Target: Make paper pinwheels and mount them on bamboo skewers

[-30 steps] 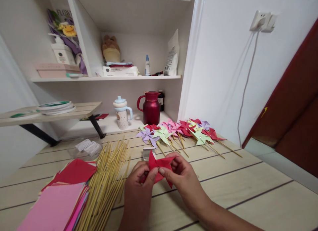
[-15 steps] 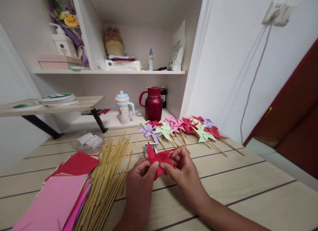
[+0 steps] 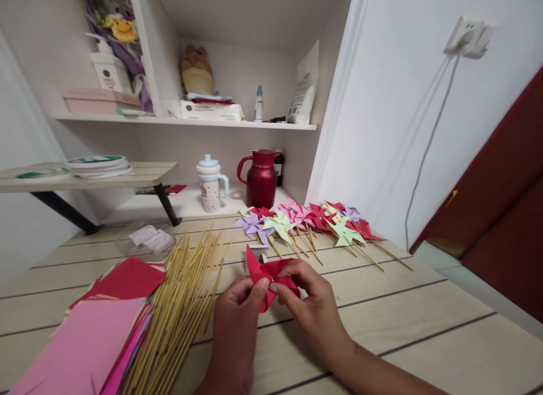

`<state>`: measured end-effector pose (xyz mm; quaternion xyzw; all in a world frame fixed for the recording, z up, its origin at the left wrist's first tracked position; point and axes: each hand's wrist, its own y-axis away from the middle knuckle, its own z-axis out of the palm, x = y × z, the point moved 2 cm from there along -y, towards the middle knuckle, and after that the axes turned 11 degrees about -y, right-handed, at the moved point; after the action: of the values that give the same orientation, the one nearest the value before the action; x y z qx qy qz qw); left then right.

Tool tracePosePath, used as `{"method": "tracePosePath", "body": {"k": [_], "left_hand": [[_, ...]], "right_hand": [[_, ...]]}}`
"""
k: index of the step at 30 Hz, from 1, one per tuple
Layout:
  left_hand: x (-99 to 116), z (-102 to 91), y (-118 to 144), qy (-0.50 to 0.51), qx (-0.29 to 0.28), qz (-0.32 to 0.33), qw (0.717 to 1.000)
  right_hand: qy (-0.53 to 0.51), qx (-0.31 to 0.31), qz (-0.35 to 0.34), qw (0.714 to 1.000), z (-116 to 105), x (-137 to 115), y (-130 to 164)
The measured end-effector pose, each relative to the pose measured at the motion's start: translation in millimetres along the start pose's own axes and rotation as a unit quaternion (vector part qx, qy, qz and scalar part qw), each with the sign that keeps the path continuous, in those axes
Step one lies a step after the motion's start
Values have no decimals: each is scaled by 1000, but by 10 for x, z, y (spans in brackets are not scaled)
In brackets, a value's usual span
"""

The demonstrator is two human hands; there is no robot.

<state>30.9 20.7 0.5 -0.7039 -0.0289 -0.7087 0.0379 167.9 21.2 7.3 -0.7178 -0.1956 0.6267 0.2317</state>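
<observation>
Both hands pinch a red paper pinwheel (image 3: 266, 273) just above the wooden table (image 3: 424, 321). My left hand (image 3: 235, 321) grips its lower left side with thumb and fingers. My right hand (image 3: 311, 304) holds its right side, fingers curled over a folded flap. A pile of bamboo skewers (image 3: 182, 310) lies just left of my left hand. Stacked pink and red paper sheets (image 3: 97, 338) sit further left.
A row of finished pinwheels on sticks (image 3: 305, 222) lies beyond my hands. A small clear box (image 3: 257, 250) stands behind the red paper. A red jug (image 3: 261, 180), a cup with a blue lid (image 3: 210, 185) and a clear plastic container (image 3: 146, 242) stand at the back.
The hands have kept hold of the red paper and folded another flap toward its centre. The camera has tilted slightly.
</observation>
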Motion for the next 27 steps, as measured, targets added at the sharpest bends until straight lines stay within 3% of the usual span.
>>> {"method": "tracePosePath", "body": {"k": [10, 15, 19, 24, 27], "left_hand": [[46, -4, 26, -29, 26, 9, 999], [42, 13, 21, -13, 30, -8, 999], [13, 39, 18, 16, 27, -32, 999], [-35, 55, 19, 54, 24, -53, 997], [-45, 56, 22, 72, 20, -64, 995]], "right_hand": [[-36, -12, 24, 999, -1, 1, -24], [-82, 52, 70, 993, -9, 82, 0], [-11, 48, 10, 999, -30, 90, 14], [45, -14, -131, 990, -20, -17, 10], [59, -47, -154, 985, 0, -60, 5]]}}
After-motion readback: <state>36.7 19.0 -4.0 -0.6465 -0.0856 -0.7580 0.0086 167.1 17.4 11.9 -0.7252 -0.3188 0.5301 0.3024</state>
